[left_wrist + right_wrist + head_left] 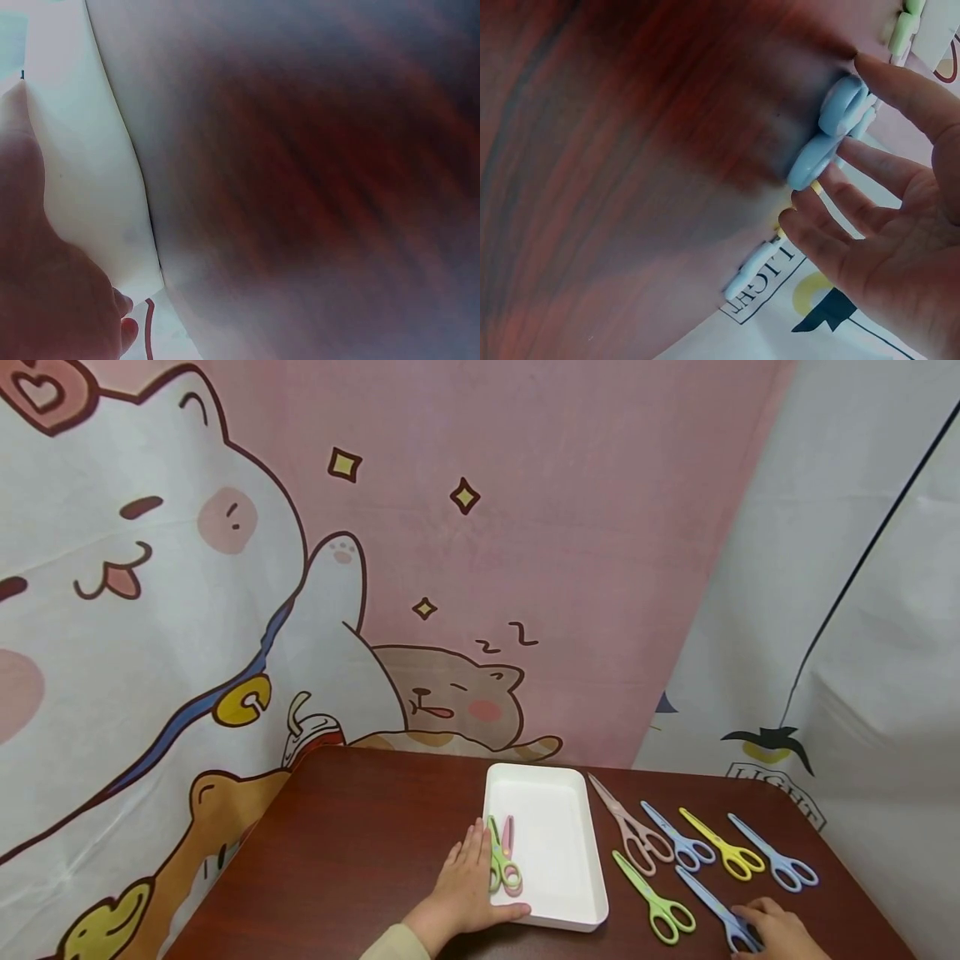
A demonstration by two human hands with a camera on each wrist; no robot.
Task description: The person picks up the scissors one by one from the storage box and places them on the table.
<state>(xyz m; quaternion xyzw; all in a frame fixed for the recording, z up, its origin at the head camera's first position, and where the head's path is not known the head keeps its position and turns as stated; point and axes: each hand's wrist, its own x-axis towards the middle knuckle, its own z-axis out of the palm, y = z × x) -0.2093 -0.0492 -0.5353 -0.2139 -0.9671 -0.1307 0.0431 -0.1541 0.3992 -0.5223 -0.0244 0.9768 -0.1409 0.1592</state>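
Note:
A white tray [551, 843] stands on the table, with green scissors [495, 860] and pink scissors [509, 835] lying along its left side. My left hand [467, 878] rests against the tray's left wall, fingers extended and thumb across the near corner. In the left wrist view the same hand [52, 247] lies along the white wall. At the lower right, my right hand [776, 931] is at the handles of blue scissors [708, 897]. The right wrist view shows its thumb and fingers spread on either side of the blue handle loops [829, 135], not closed round them.
Right of the tray lie pale pink scissors [633, 831], green scissors [652, 897], yellow scissors [720, 843] and two light blue pairs, one in the middle [678, 839] and one far right [772, 852]. A printed cloth [585, 568] hangs behind the brown table [360, 843].

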